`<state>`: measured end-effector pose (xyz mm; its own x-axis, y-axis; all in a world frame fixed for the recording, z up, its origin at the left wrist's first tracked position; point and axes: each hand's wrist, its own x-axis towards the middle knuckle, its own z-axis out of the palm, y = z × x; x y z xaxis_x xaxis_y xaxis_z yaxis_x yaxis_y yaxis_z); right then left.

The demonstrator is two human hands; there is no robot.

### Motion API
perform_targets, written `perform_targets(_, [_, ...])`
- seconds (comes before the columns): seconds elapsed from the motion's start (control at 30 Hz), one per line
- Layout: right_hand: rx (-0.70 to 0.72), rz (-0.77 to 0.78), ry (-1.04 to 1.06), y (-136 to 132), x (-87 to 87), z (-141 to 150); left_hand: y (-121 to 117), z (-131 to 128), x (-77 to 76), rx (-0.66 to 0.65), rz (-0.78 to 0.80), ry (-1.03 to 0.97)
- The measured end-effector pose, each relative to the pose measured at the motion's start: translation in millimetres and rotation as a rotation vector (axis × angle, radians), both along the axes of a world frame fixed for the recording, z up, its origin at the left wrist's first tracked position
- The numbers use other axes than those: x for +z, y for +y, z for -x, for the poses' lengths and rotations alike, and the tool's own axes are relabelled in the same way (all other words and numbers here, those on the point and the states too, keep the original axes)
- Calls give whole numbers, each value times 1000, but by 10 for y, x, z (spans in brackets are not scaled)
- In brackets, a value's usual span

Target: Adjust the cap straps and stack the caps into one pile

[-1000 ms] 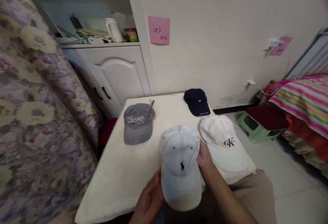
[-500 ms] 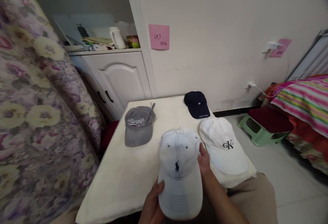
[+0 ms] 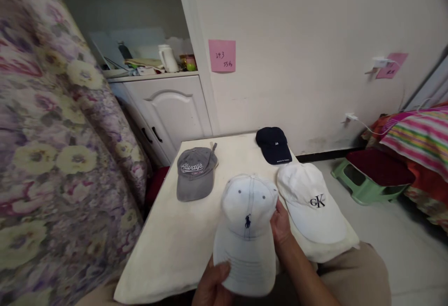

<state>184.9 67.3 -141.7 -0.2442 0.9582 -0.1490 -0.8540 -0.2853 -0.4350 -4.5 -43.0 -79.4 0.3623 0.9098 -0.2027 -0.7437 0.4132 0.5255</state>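
Note:
I hold a white cap with a small dark horse logo (image 3: 247, 231) above the near edge of a cream table (image 3: 175, 245). My left hand (image 3: 213, 282) grips its brim from below, thumb on top. My right hand (image 3: 282, 224) clasps the right side of its crown. Just right of it lies a white cap with black letters (image 3: 310, 203). A grey cap with white script (image 3: 195, 173) rests on the table's left part. A dark navy cap (image 3: 275, 145) sits at the far edge by the wall.
A floral curtain or bedcover (image 3: 52, 156) fills the left. A white cabinet (image 3: 168, 110) with clutter on top stands behind the table. A pink note (image 3: 222, 55) hangs on the wall. At right are a green stool (image 3: 364, 180) and striped bedding (image 3: 416, 138).
The white logo cap has tilted slightly, its brim now lower toward me. My left thumb has come onto the brim. The camera view shifted a little rightward.

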Motion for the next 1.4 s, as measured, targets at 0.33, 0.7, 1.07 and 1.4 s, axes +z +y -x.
perform_targets(0.33, [-61, 29, 223, 130, -60, 1, 62, 607, 13, 61, -26, 42])
perform_targets(0.7, [-14, 81, 329, 159, -221, 15, 1948, 1119, 1042, 366, -294, 41])
perform_targets(1.07, [-16, 96, 339, 164, -193, 52, 2570, 1637, 235, 550, -67, 11])
perform_targets(1.4, [-11, 94, 319, 153, -162, 49, 2529, 1695, 133, 508, -91, 18])
